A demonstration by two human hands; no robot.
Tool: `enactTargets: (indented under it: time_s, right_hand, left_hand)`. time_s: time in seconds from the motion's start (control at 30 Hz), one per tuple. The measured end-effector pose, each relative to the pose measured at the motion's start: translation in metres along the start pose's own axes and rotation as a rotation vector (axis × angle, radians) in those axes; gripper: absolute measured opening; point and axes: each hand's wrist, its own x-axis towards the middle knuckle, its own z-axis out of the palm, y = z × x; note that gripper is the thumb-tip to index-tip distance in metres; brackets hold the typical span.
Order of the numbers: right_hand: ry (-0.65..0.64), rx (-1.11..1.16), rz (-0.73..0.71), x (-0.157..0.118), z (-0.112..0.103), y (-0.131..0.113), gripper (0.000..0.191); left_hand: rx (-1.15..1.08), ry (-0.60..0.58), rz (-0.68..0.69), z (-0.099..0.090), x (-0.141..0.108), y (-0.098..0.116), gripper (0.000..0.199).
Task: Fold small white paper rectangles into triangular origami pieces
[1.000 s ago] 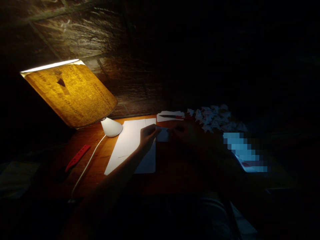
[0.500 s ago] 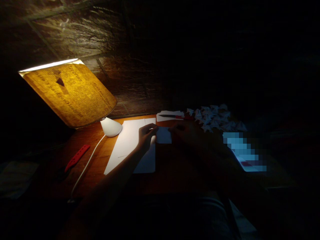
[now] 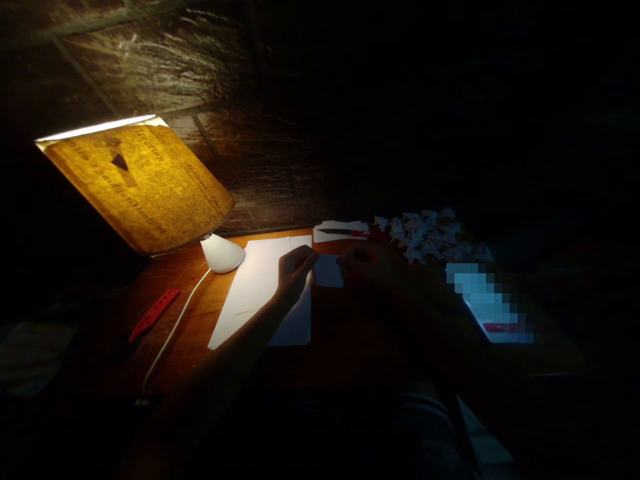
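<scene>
A small piece of paper (image 3: 329, 272) spans the gap between my two hands, over the wooden table (image 3: 345, 353). My left hand (image 3: 296, 267) has its fingers pinched on the paper's left edge. On the right edge is my right hand (image 3: 361, 263), dim in shadow, with its fingers closed on the paper. Large white sheets (image 3: 260, 287) lie beneath and beside my left hand. Just beyond the hands, a dark-bladed knife with a red part (image 3: 350, 233) rests on a stack of small papers (image 3: 325, 227).
Folded paper pieces (image 3: 430, 233) are heaped at the back right, near a lit screen (image 3: 487, 300). At left stand a lit lamp (image 3: 223, 253) with its white cord (image 3: 175, 327) and a red power strip (image 3: 155, 313). A stone wall (image 3: 200, 80) rises behind.
The fingers of my left hand have closed in more over the paper's left edge. The paper has hardly moved.
</scene>
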Motion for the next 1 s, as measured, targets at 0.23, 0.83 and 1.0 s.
enactTargets:
  time_s: [0.23,0.83,1.0]
  right_hand:
    - [-0.020,-0.002,-0.027,-0.001,0.003,0.004,0.031]
    - [0.010,-0.033,-0.020,0.002,0.000,0.006,0.026]
    - [-0.005,-0.039,-0.028,0.002,0.000,0.007,0.026]
  left_hand:
    - [0.041,-0.047,-0.005,0.000,-0.004,0.009,0.038]
    - [0.075,-0.031,-0.037,-0.004,0.000,-0.003,0.035]
    - [0.070,-0.046,-0.032,-0.002,0.000,0.000,0.036]
